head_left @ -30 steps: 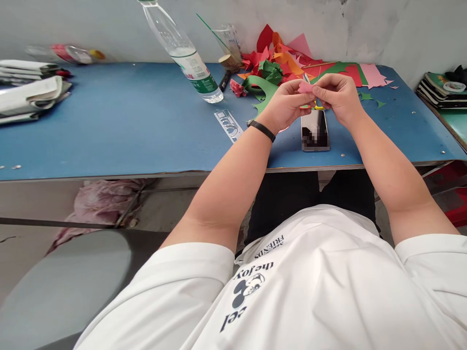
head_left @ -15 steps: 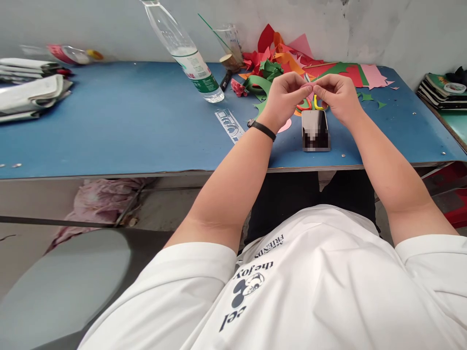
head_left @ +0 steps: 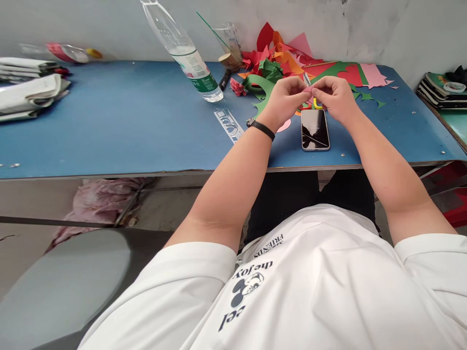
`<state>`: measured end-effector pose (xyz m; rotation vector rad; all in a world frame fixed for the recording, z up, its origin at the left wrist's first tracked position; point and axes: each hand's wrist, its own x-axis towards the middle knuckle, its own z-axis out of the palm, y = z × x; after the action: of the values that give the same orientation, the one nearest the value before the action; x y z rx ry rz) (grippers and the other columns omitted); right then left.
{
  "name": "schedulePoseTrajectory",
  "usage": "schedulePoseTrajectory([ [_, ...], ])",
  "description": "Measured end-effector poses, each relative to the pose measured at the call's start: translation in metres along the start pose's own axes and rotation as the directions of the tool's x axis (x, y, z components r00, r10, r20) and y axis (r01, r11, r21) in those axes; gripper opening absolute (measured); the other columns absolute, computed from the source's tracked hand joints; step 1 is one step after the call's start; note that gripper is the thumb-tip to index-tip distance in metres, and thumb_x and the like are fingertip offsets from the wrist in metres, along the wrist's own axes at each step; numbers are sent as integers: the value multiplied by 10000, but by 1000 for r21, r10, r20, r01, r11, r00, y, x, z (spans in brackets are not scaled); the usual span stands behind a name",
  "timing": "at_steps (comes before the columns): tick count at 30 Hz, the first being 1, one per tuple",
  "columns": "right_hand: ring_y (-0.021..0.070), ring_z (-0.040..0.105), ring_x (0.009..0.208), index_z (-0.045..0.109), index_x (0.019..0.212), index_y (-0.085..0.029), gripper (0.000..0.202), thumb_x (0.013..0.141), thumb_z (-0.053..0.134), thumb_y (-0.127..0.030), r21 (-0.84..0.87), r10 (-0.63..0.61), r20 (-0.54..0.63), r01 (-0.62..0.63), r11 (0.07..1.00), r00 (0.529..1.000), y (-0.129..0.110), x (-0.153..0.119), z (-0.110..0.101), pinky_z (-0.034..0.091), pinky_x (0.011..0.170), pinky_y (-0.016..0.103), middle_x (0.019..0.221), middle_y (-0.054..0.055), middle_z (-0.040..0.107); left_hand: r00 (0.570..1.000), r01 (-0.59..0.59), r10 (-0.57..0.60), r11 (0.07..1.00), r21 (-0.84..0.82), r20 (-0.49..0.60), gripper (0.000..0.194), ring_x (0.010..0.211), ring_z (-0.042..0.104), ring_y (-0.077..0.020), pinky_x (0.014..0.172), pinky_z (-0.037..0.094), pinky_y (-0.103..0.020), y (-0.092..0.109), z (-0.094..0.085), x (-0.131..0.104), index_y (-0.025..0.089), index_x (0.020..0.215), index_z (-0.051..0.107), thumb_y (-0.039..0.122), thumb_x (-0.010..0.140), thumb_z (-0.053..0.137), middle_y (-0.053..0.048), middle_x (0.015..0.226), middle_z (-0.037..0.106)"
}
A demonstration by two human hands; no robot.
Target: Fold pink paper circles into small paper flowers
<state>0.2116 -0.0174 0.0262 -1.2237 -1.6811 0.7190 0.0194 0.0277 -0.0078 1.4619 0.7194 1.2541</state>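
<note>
My left hand (head_left: 288,98) and my right hand (head_left: 333,96) meet above the table, fingertips nearly touching. Both pinch a small piece of pink paper (head_left: 308,89), mostly covered by my fingers. Under my hands lie scissors (head_left: 317,104) with red and yellow handles, their blades pointing toward the wall. A smartphone (head_left: 315,129) rests flat just nearer to me. Beside my left wrist is a pink paper cutout (head_left: 284,126), partly hidden, and a clear stencil ruler (head_left: 228,125) lies further left.
Red, green, orange and pink paper scraps (head_left: 277,56) are heaped along the wall. A tall plastic bottle (head_left: 197,73) stands left of them, near a clear cup (head_left: 231,39) and a paper flower (head_left: 238,87). Folded newspapers (head_left: 32,99) lie far left; a grey stool (head_left: 69,282) is below.
My fingers have shifted slightly around the pink paper, and the left fingertips sit a little lower. More of the scissor blades shows. Everything on the table stays in place.
</note>
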Motion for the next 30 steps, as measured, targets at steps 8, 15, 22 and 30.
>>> schedulePoseTrajectory([
  [8, 259, 623, 856, 546, 750, -263, 646, 942, 1160, -209, -379, 127, 343, 13, 925, 931, -3, -10, -8, 552, 804, 416, 768, -7, 527, 992, -57, 61, 997, 42, -111, 392, 921, 585, -221, 921, 512, -390, -8, -9, 8, 368, 918, 762, -19, 967, 791, 49, 778, 682],
  [15, 250, 668, 742, 578, 817, -275, 802, 752, 1316, -581, -427, 133, 504, 112, 897, 854, 23, 4, -31, 533, 599, 385, 750, -7, 556, 993, -70, 84, 985, 155, -88, 214, 900, 667, -296, 908, 575, -485, -25, -11, 17, 402, 916, 837, 195, 935, 789, -20, 812, 721],
  [22, 285, 766, 701, 603, 798, -277, 747, 780, 1332, -437, -417, 369, 426, -182, 890, 826, 27, 4, -40, 641, 628, 442, 707, 13, 656, 998, -56, 59, 995, 85, -31, 182, 904, 633, -213, 935, 580, -414, -22, -11, 12, 357, 908, 766, 221, 912, 887, 20, 853, 790],
  [30, 302, 792, 753, 631, 896, -290, 665, 805, 1290, -302, -255, 274, 298, -200, 946, 915, 28, 3, -37, 687, 722, 464, 719, -17, 655, 999, -12, 13, 1000, 25, -51, 225, 1004, 758, -226, 1052, 626, -410, -11, -11, 8, 322, 888, 852, 123, 976, 907, 0, 906, 829],
])
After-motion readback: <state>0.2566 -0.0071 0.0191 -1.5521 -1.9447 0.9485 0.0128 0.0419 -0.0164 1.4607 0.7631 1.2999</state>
